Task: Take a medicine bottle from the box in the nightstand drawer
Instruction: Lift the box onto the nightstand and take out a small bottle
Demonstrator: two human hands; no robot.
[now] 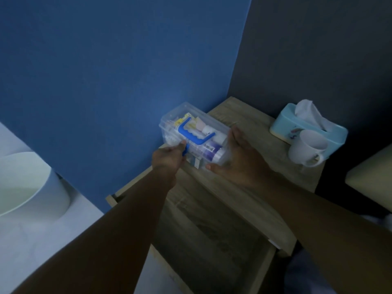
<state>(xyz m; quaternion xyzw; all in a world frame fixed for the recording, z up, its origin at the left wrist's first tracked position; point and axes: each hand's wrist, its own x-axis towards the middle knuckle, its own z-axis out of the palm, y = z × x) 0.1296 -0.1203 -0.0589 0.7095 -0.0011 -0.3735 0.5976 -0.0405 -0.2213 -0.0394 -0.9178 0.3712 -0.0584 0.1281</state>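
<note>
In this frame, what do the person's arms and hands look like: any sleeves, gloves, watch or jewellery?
Both forearms are bare from the frame's lower edge up to the wrists; no sleeves show. The left hand and right hand are ungloved. No watch, bracelet or ring can be seen, though the dim, slightly blurred picture could hide something small. No markings can be made out.
</note>
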